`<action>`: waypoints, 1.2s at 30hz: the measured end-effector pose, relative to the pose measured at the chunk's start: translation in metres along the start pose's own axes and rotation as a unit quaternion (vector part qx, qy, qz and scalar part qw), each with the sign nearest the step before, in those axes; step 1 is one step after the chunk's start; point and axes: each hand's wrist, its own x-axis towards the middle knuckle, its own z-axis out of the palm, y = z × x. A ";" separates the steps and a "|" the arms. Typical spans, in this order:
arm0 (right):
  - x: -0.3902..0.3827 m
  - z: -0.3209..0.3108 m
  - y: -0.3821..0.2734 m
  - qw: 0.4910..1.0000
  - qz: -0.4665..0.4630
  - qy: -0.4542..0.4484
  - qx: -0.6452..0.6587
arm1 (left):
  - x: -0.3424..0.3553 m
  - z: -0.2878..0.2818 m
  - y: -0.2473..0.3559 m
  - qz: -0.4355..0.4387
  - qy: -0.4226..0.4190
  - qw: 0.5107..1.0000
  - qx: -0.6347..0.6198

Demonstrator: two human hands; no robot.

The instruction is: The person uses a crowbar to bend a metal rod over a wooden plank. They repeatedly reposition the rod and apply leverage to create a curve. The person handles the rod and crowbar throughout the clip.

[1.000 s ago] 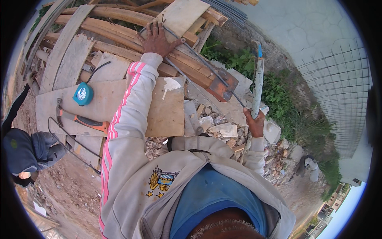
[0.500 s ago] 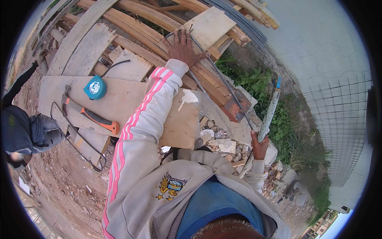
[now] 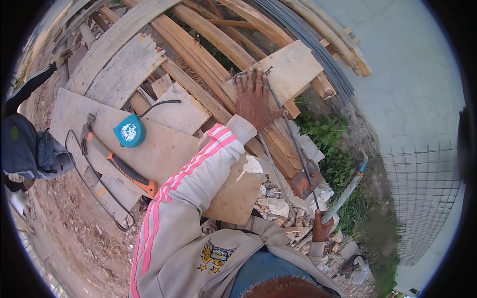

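Metal rod, steep diagonal axis, lower end toward right hand

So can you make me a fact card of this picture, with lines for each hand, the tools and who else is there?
Left hand: spread over the metal rod
Right hand: closed around a pale pipe
Under the rod: rusty metal plate
Tools on board: teal tape measure, orange-and-black hammer
Far left: another person
Far right: wire mesh
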 end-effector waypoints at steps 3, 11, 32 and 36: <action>0.000 0.004 -0.005 1.000 -0.006 0.000 -0.006 | 0.001 0.002 -0.003 0.005 0.023 0.999 -0.027; -0.006 0.007 -0.005 1.000 0.026 0.003 0.001 | 0.003 -0.004 -0.004 0.013 0.020 0.998 -0.063; -0.007 -0.011 -0.005 0.999 -0.002 -0.042 0.030 | 0.007 0.012 -0.003 0.043 0.052 0.998 -0.017; -0.011 -0.037 -0.017 0.999 0.020 -0.026 -0.006 | 0.007 0.017 -0.013 0.055 0.070 0.995 0.037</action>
